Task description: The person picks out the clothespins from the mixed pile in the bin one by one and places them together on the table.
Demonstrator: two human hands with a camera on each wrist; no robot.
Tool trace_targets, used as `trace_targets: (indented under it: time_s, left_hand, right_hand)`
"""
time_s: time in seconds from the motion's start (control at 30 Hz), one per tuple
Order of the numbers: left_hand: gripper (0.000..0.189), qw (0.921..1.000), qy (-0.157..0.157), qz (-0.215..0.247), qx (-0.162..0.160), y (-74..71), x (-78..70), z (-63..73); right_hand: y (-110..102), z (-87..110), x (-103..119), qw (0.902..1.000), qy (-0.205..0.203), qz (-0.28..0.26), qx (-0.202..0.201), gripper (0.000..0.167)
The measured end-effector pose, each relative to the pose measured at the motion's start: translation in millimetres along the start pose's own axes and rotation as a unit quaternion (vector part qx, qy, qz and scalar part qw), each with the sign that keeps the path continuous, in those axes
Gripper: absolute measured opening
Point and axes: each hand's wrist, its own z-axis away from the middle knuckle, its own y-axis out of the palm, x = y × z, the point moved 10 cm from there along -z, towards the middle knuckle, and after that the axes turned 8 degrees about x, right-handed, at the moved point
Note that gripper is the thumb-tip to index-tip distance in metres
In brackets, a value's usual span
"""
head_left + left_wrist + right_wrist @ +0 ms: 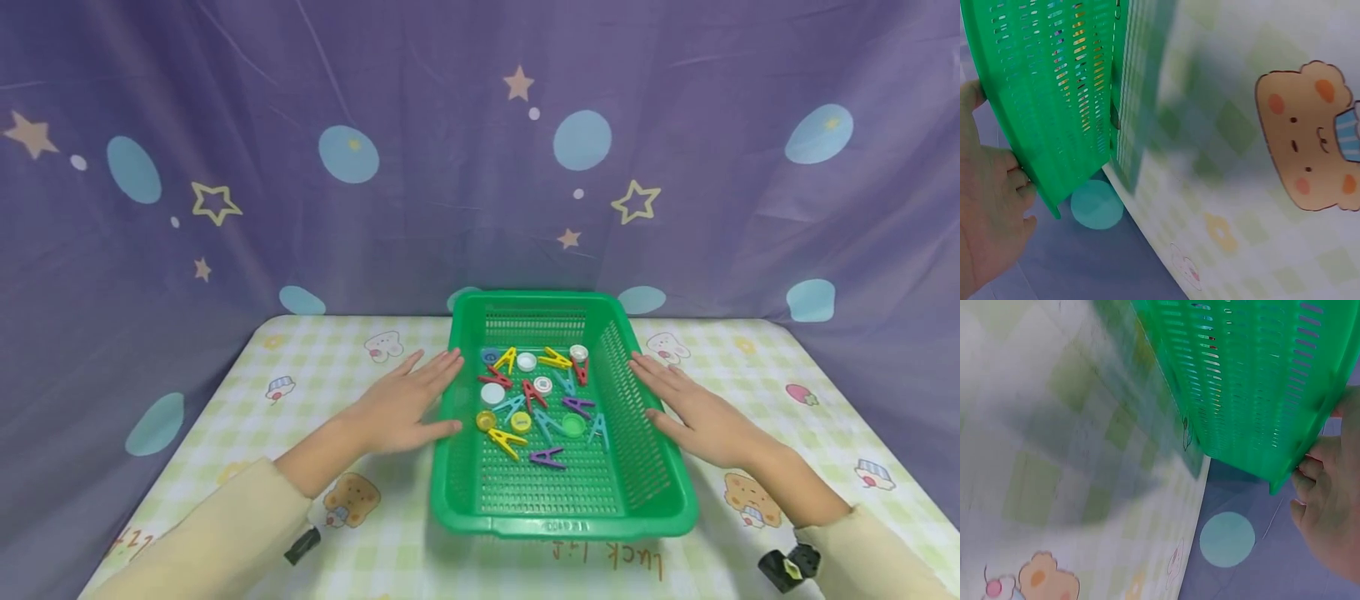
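A green plastic basket point(562, 527) stands on the table between the two hands. My left hand point(401, 404) has its fingers extended, with the fingertips and thumb at the basket's left rim. On the opposite side, my right hand point(701, 417) touches the right rim with straight fingers. Inside lie several clothespins in yellow, red, blue and purple, such as a purple clothespin point(547, 457), and several round bottle caps, among them a green cap point(573, 426). In the left wrist view, the left fingers point(1019, 178) meet the rim; the right wrist view shows the right fingers point(1307, 478) likewise.
A green-and-white checked tablecloth point(315, 367) with cartoon prints covers the table. Behind it hangs a purple curtain point(465, 192) with stars and blue ovals, close to the basket's far end. The table's back edge meets this curtain.
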Motion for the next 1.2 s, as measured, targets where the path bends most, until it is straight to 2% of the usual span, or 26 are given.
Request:
trace_targets:
  time_s: [0.2,0.4,0.83,1.2]
  left_hand:
    - [0.085,0.9995,0.002,-0.022,0.020,-4.7,-4.0,-0.6]
    - [0.084,0.9992,0.003,-0.020,0.033,-6.2,-6.2,-1.8]
    - [0.086,0.9976,-0.001,-0.047,0.051,-4.0,-3.2,-2.7]
    - [0.086,0.9977,-0.007,-0.032,0.059,-2.5,0.2,-2.6]
  right_hand:
    - [-2.7,1.5,1.5,0.9998,-0.016,0.000,-0.008,0.060]
    - [-7.0,3.0,5.8,0.9990,-0.035,0.016,-0.023,0.061]
    - [-7.3,0.6,10.2,0.9972,-0.060,0.027,-0.036,0.060]
    - [-8.2,-0.8,9.4,0.9979,-0.048,0.031,-0.031,0.059]
